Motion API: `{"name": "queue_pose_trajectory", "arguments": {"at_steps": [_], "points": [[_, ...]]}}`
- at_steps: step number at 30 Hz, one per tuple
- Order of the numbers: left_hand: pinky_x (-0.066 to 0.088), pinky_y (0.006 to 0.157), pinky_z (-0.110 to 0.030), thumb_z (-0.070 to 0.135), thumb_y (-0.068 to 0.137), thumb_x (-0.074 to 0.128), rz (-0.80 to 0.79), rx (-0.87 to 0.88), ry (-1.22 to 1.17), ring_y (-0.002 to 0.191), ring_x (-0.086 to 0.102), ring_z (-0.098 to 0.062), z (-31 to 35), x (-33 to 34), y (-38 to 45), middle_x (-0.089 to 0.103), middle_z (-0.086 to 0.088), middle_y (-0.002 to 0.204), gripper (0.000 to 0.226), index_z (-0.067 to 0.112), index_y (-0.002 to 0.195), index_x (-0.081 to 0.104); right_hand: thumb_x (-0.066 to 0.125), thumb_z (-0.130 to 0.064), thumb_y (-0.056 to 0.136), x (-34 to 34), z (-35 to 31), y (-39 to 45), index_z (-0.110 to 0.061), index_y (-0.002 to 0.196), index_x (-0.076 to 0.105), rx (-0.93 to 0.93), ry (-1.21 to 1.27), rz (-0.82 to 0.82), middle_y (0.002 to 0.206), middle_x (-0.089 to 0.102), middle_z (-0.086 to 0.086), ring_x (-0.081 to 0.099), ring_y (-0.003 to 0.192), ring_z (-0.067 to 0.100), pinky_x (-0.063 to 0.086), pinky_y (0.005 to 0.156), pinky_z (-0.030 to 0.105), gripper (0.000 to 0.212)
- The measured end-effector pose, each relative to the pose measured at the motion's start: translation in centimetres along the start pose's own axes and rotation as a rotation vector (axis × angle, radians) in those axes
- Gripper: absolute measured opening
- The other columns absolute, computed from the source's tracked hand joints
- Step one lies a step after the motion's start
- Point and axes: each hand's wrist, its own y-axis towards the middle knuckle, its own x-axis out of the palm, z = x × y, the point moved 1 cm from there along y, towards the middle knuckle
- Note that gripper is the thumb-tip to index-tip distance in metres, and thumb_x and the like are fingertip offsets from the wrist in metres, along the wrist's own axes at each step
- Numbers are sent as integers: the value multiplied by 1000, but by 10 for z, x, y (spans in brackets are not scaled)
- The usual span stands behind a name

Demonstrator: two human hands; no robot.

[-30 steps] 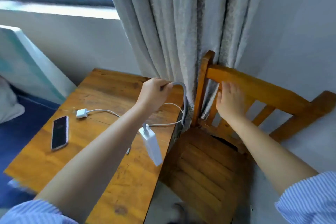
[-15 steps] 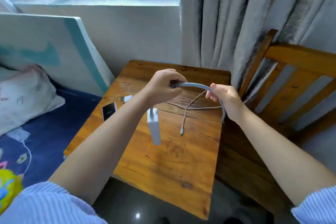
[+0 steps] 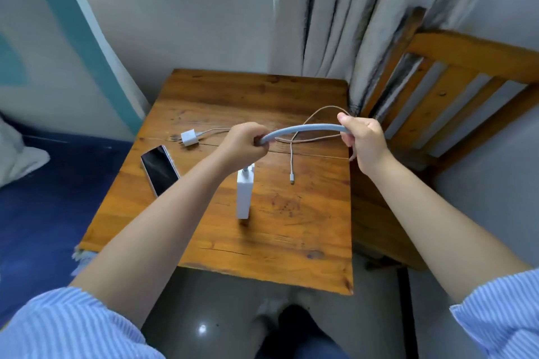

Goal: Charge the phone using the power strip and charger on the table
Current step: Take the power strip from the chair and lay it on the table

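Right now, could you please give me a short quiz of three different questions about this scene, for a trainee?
1. True or false: the phone lies on the table with no cable plugged into it.
2. What do the left hand and right hand hold between them?
A. the thick grey cord
B. the thin charging cable
C. the curtain
3. Fill in: the power strip hangs from the cord below the ___ hand.

Key: 1 true; 2 A; 3 left.
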Motion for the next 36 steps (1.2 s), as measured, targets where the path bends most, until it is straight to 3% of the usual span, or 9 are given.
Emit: {"name": "queue_pose_trajectory", "arguments": {"at_steps": [5,10,13,15,17,24,27,32,36], "points": [[39,78,-31,17,93,49,-183,-265,-81,89,51,-20,-49,17,-4,58,-4,92,20,6,99,64,40,-25,95,-8,4,12,-14,36,39,32,-251,-28,46,37,6,38,49,15,36,61,24,59],[33,71,-28,17,96,39,-231,-295,7,85,47,-19,-59,25,20,53,-5,92,25,3,104,59,33,-33,97,-2,-6,37,-18,44,49,-28,-481,-118,48,44,1,44,53,12,35,58,20,58],[34,68,-29,17,97,37,-262,-219,142,82,47,-24,-52,23,41,51,-9,87,21,6,91,54,38,-32,96,12,-14,51,-5,73,64,-137,-613,-261,62,54,6,49,62,18,37,58,28,44],[39,71,-37,18,98,35,-313,-144,285,87,52,-31,-46,17,58,53,-14,89,24,4,92,53,42,-25,95,17,-13,62,-2,94,63,-183,-714,-309,79,62,15,56,74,27,45,64,33,31],[42,78,-40,19,98,33,-324,-72,398,96,53,-34,-45,8,78,57,-19,100,28,-1,96,53,39,-19,96,19,-9,74,-4,102,61,-183,-759,-326,94,65,19,58,86,31,50,75,41,27],[42,67,-37,16,96,37,-349,116,716,97,55,-30,-60,-9,164,57,-14,110,24,4,107,53,38,-14,97,32,22,121,-1,110,59,-92,-826,-183,109,62,23,55,102,34,46,87,40,28],[44,76,-36,9,91,39,-404,213,875,108,51,-29,-81,-1,209,54,-13,116,30,7,118,51,36,-14,97,51,47,149,-2,114,57,23,-907,-140,116,60,22,53,108,35,45,92,41,29],[41,78,-34,12,92,37,-385,333,1010,109,50,-27,-110,28,256,54,-11,119,34,11,124,49,32,-19,98,72,78,178,-8,113,56,152,-1049,-7,104,60,17,57,94,33,50,79,42,30],[42,82,-35,13,91,42,-414,348,982,108,51,-28,-134,55,279,55,-12,118,36,11,126,48,34,-18,98,82,99,199,-9,117,54,229,-1160,32,105,59,16,57,96,32,50,78,39,29]]}}
